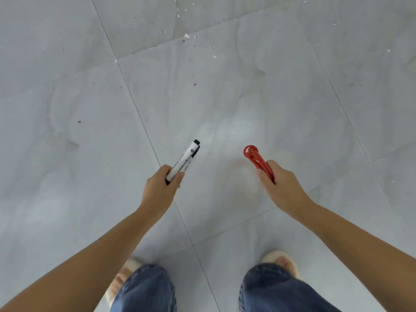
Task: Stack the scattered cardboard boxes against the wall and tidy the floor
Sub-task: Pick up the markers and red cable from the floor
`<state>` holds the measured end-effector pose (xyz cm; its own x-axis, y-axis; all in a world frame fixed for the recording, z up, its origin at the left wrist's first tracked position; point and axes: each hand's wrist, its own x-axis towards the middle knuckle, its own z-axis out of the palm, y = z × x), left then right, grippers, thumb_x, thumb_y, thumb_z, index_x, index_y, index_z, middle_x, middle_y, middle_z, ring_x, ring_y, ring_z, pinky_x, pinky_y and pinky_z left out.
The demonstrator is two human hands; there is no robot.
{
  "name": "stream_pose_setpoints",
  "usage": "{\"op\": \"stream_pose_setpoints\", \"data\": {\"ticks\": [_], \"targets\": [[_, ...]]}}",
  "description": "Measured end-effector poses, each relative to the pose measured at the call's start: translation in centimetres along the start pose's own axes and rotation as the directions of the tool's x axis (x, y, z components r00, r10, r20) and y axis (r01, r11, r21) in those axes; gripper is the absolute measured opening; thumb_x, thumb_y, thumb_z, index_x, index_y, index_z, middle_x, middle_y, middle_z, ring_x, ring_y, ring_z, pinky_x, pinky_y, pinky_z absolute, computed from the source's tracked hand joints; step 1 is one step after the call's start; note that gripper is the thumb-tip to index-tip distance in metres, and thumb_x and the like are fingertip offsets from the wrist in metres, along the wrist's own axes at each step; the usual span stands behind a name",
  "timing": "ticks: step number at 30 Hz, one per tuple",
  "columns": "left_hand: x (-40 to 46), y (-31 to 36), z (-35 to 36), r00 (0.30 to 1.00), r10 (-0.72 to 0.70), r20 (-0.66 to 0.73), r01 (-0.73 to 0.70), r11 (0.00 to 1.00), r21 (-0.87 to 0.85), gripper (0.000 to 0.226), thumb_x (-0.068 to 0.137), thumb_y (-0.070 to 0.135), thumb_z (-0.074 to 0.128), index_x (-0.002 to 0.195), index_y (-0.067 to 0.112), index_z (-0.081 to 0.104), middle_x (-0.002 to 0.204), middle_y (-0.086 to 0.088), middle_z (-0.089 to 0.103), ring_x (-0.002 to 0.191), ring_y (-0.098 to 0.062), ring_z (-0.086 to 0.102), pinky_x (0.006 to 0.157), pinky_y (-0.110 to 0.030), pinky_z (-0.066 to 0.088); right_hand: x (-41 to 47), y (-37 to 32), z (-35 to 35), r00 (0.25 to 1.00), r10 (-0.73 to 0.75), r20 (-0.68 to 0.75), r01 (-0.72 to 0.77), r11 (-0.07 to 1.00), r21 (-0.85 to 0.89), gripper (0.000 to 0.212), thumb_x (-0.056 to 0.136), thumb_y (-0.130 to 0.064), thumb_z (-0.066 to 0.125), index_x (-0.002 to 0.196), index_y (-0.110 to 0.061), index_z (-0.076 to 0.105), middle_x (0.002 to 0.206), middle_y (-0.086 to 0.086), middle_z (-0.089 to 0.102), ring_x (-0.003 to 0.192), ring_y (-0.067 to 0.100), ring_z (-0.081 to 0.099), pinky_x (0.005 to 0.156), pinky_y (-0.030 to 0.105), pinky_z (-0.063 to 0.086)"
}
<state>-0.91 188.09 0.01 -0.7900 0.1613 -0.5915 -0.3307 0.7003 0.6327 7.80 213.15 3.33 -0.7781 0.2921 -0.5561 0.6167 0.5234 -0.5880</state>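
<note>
My left hand (161,188) is closed around white markers with black caps (188,157), which point forward and to the right. My right hand (278,181) grips a red plastic object with a ring-shaped end (253,155); its end sticks out up and to the left of my fingers. Both hands are held out over the grey tiled floor (225,97), roughly level with each other. No cardboard box is in view.
Small white flecks and crumbs of debris (186,36) lie scattered on the tiles at the top centre and top right. A few dark specks (79,121) dot the floor on the left. My jeans-clad legs and sandalled feet (281,264) show at the bottom.
</note>
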Motion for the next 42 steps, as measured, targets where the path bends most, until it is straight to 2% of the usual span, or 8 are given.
{"op": "stream_pose_setpoints", "data": {"ticks": [5,11,15,19,25,31,36,42], "targets": [[-8.5,4.5,-2.7,0.997,-0.032,0.068,0.033,0.999,-0.014,0.026,0.094,0.028,0.055,0.078,0.007,0.054,0.058,0.007,0.056,0.039,-0.003,0.039,0.039,-0.014,0.032,-7.2,-3.6,-3.2,0.992,0.036,0.124,-0.033,0.999,-0.024,0.024,0.099,-0.024,0.045,0.076,-0.027,0.042,0.058,-0.004,0.045,0.044,0.008,0.038,0.041,0.016,0.033],[-18.2,11.3,-10.8,0.979,-0.166,0.115,0.187,0.961,-0.202,0.025,0.093,0.026,0.058,0.077,0.007,0.063,0.048,0.015,0.056,0.044,-0.006,0.033,0.042,-0.016,0.028,-14.9,-11.3,-8.9,0.986,0.092,0.136,-0.095,0.995,0.009,0.022,0.099,-0.026,0.045,0.084,-0.011,0.049,0.059,0.001,0.045,0.047,0.01,0.038,0.042,0.016,0.034],[-24.3,16.8,-17.6,0.978,-0.198,0.069,0.21,0.918,-0.335,0.026,0.092,0.024,0.06,0.073,0.007,0.062,0.053,0.007,0.057,0.055,-0.015,0.035,0.051,-0.024,0.031,-19.2,-19.4,-12.8,0.993,0.055,0.102,-0.06,0.997,0.054,0.023,0.099,-0.024,0.044,0.077,-0.019,0.045,0.058,0.002,0.044,0.047,0.012,0.038,0.041,0.017,0.033],[-30.5,23.1,-25.1,0.984,-0.178,0.005,0.167,0.914,-0.371,0.027,0.093,0.024,0.058,0.071,0.009,0.061,0.049,0.012,0.053,0.046,-0.004,0.035,0.045,-0.013,0.032,-24.2,-28.5,-17.2,0.994,-0.024,0.104,0.014,0.995,0.096,0.024,0.099,-0.023,0.044,0.075,-0.024,0.043,0.057,-0.001,0.042,0.039,0.004,0.036,0.04,0.016,0.031],[-39.8,29.7,-35.5,0.982,-0.142,-0.12,0.076,0.895,-0.439,0.031,0.092,0.029,0.058,0.069,0.008,0.063,0.059,0.0,0.049,0.055,-0.013,0.038,0.057,-0.028,0.036,-32.8,-40.6,-23.8,0.983,-0.172,0.062,0.163,0.979,0.118,0.023,0.1,-0.024,0.044,0.076,-0.023,0.044,0.061,-0.001,0.044,0.045,0.005,0.038,0.044,0.016,0.037],[-48.0,30.8,-41.4,0.947,-0.162,-0.276,-0.009,0.85,-0.527,0.031,0.094,0.027,0.055,0.075,0.003,0.061,0.063,-0.005,0.05,0.059,-0.019,0.04,0.056,-0.027,0.038,-39.6,-46.8,-26.9,0.968,-0.248,-0.028,0.25,0.961,0.121,0.022,0.099,-0.026,0.044,0.079,-0.018,0.048,0.061,0.001,0.043,0.049,0.004,0.039,0.045,0.017,0.034],[-52.7,28.7,-44.7,0.893,-0.22,-0.393,-0.059,0.808,-0.587,0.031,0.093,0.028,0.056,0.075,0.003,0.061,0.07,-0.014,0.05,0.061,-0.021,0.039,0.057,-0.03,0.036,-42.6,-50.4,-26.8,0.961,-0.273,-0.044,0.276,0.958,0.082,0.019,0.098,-0.032,0.043,0.088,-0.02,0.053,0.081,0.021,0.059,0.065,0.023,0.053,0.063,0.043,0.053],[-55.9,26.6,-47.8,0.811,-0.308,-0.497,-0.092,0.773,-0.628,0.031,0.093,0.025,0.055,0.071,0.004,0.059,0.056,-0.003,0.047,0.057,-0.02,0.037,0.056,-0.029,0.033,-42.2,-54.0,-25.4,0.942,-0.329,-0.06,0.335,0.932,0.138,0.019,0.097,-0.032,0.044,0.101,-0.018,0.055,0.079,0.001,0.059,0.068,0.014,0.057,0.056,0.018,0.045]]}}
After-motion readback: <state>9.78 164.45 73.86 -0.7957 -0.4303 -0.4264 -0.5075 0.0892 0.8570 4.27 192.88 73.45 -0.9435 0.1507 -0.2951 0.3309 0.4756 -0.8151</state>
